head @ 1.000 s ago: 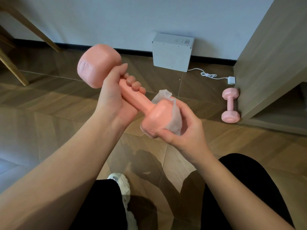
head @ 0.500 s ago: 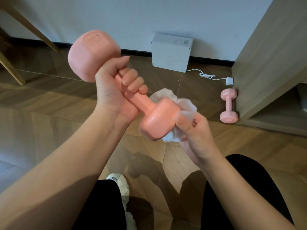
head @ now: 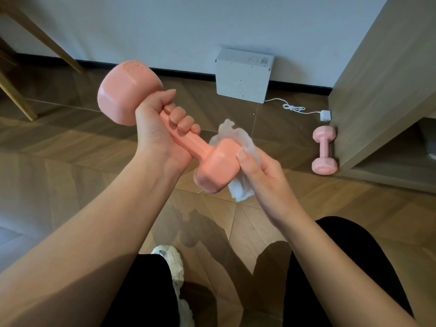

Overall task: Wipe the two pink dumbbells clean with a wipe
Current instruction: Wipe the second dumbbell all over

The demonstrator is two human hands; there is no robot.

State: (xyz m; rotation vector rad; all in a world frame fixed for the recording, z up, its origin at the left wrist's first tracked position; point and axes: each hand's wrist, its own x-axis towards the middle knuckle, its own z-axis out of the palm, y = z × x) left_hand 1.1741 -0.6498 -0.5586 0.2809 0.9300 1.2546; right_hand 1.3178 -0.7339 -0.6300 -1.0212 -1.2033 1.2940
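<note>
**A:** What have your hands got?

**B:** My left hand [head: 160, 135] is wrapped round the bar of a dumbbell [head: 212, 161]. The fingers are curled tight over the bar and the thumb lies up against the upper head. I hold it tilted in the air above the floor [head: 70, 161], one head up to the left and the other down to the right.

**A:** And the right?

**B:** My right hand [head: 262, 175] grips a wipe [head: 240, 192] against the lower head. My thumb presses on the near side of that head. My fingers go round the far side, where I can't see them. The wipe is bunched between hand and head, and crumpled ends stick out above and below.

**A:** Where's the other dumbbell [head: 324, 149]?

**B:** It lies on the floor to my right, well apart from my hands, with its bar pointing away from me. It's just beside the foot of a wooden cabinet [head: 382, 90]; I can't tell whether they touch.

**A:** What else is around?

**B:** A white box [head: 243, 75] stands against the wall [head: 165, 24]. A white cable [head: 292, 107] runs from it to a plug [head: 325, 115] on the floor, near that dumbbell's far head. Slanted wooden legs [head: 47, 41] stand at the far left. Below my arms are one pale shoe [head: 173, 258] and my black trousers [head: 354, 267].
</note>
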